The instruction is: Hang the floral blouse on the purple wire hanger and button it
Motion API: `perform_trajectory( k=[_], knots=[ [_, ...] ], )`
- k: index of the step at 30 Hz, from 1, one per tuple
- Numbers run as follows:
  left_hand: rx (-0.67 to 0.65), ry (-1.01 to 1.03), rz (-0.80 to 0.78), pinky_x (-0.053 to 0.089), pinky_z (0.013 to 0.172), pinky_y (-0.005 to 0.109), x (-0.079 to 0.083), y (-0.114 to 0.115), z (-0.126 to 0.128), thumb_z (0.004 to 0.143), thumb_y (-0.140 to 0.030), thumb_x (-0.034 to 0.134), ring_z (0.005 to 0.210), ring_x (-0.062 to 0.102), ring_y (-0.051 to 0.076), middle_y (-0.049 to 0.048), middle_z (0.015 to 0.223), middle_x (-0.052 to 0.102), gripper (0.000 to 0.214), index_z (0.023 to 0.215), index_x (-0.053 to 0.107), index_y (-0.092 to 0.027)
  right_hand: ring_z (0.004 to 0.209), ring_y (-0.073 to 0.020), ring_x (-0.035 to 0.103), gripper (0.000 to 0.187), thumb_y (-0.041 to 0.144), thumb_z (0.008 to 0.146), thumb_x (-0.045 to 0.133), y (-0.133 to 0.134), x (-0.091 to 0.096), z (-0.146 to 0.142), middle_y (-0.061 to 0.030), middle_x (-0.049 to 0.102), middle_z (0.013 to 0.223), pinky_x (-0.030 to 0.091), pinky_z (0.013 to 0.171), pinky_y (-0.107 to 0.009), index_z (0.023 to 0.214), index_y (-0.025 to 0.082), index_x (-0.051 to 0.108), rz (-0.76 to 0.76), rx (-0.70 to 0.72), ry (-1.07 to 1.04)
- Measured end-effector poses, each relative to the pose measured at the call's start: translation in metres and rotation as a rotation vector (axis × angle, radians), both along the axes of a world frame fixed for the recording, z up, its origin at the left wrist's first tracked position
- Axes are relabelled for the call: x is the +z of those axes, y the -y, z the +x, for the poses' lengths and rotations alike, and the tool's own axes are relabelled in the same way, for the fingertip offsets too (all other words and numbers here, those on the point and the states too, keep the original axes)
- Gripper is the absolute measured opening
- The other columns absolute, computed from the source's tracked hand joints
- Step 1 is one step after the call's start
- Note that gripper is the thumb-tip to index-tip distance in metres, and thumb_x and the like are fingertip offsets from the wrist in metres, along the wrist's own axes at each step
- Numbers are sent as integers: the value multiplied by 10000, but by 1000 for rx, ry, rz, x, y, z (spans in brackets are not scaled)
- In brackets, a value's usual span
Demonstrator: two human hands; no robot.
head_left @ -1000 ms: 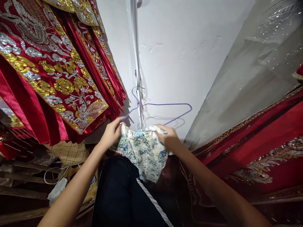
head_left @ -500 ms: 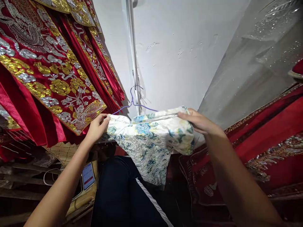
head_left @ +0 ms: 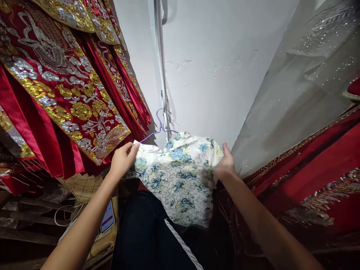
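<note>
A small cream garment with a blue and green flower print (head_left: 177, 176) hangs spread on a purple wire hanger (head_left: 160, 125), whose hook sits by a white pipe on the wall. My left hand (head_left: 122, 161) pinches the garment's left shoulder. My right hand (head_left: 225, 165) grips its right shoulder edge, fingers curled round the cloth. Below the garment is my leg in dark trousers with a white stripe (head_left: 152, 232).
Red robes with gold and silver embroidery (head_left: 64, 90) hang close on the left. More red embroidered cloth (head_left: 309, 176) and a sheer silver fabric (head_left: 303, 82) fill the right. A white wall (head_left: 213, 63) is ahead. A phone (head_left: 107, 222) lies on yellow things at lower left.
The bunched garment has been pulled over the hanger and spread out. Both hands moved apart to its shoulders; the hanger's bare wire is now covered.
</note>
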State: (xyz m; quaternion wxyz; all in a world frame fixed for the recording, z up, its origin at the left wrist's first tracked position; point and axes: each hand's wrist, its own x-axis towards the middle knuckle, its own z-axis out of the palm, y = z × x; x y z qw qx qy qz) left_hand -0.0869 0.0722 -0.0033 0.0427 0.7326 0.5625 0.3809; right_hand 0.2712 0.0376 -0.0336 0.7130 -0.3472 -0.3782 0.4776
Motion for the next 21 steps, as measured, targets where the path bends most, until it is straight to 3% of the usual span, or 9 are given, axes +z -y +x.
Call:
perform_trajectory(
  k=[4, 7, 10, 11, 13, 16, 18, 19, 21],
  knots=[
    [79, 1, 39, 300, 584, 247, 11, -7, 12, 916, -549, 513, 613, 495, 165, -11, 643, 560, 373, 768, 575, -212, 1173, -324, 634, 662, 742, 887, 404, 0, 29, 5, -120, 721, 1104, 551, 922, -515, 1170, 203, 664, 44, 134, 37],
    [147, 51, 92, 284, 563, 258, 21, -9, 19, 892, -555, 562, 569, 444, 156, -15, 596, 518, 408, 679, 517, -210, 1175, -309, 637, 736, 782, 897, 309, 19, 56, -11, -117, 723, 1114, 559, 909, -490, 1166, 211, 687, 165, 347, 248],
    [-30, 234, 96, 329, 572, 262, 24, -3, 23, 955, -536, 474, 572, 449, 150, -6, 590, 500, 458, 643, 506, -202, 1104, -278, 671, 547, 661, 912, 487, 42, 58, -32, -107, 732, 1103, 566, 912, -436, 1102, 213, 737, 275, 765, 648],
    [-125, 305, 84, 357, 593, 264, 23, 2, 26, 978, -534, 427, 594, 473, 152, 4, 611, 514, 480, 649, 524, -198, 1108, -262, 668, 442, 568, 916, 556, 47, 51, -38, -96, 725, 1135, 551, 948, -423, 1127, 222, 733, 319, 805, 803],
    [-280, 417, 53, 403, 650, 274, 20, 15, 34, 998, -551, 365, 652, 513, 160, 26, 669, 551, 526, 668, 562, -191, 1199, -249, 614, 391, 366, 912, 608, 49, 30, -49, -89, 667, 1277, 482, 1054, -433, 1280, 242, 659, 402, 601, 1071],
    [-424, 603, 23, 433, 709, 290, 18, 38, 56, 988, -604, 340, 700, 530, 169, 37, 707, 559, 576, 661, 579, -194, 1438, -309, 365, 769, 216, 828, 642, 38, -5, -67, -134, 394, 1559, 321, 1177, -530, 1541, 219, 354, 434, 101, 1330],
    [-551, 796, -83, 457, 727, 302, 22, 53, 73, 986, -618, 313, 694, 541, 172, 32, 685, 542, 595, 638, 556, -201, 1505, -358, 195, 980, 184, 743, 683, 29, -21, -80, -158, 223, 1632, 214, 1208, -592, 1591, 185, 193, 472, -31, 1452],
    [-621, 891, -159, 473, 739, 313, 25, 59, 81, 986, -615, 309, 695, 554, 176, 31, 669, 535, 595, 623, 538, -204, 1508, -369, 172, 1017, 170, 709, 686, 25, -26, -86, -165, 215, 1630, 185, 1214, -604, 1589, 172, 176, 513, -66, 1484],
    [-740, 1021, -309, 505, 787, 346, 30, 65, 93, 970, -601, 359, 740, 601, 195, 40, 677, 565, 554, 620, 525, -205, 1452, -370, 291, 963, 159, 671, 665, 20, -30, -93, -175, 360, 1545, 242, 1196, -584, 1545, 156, 260, 595, -109, 1485]
  ],
)
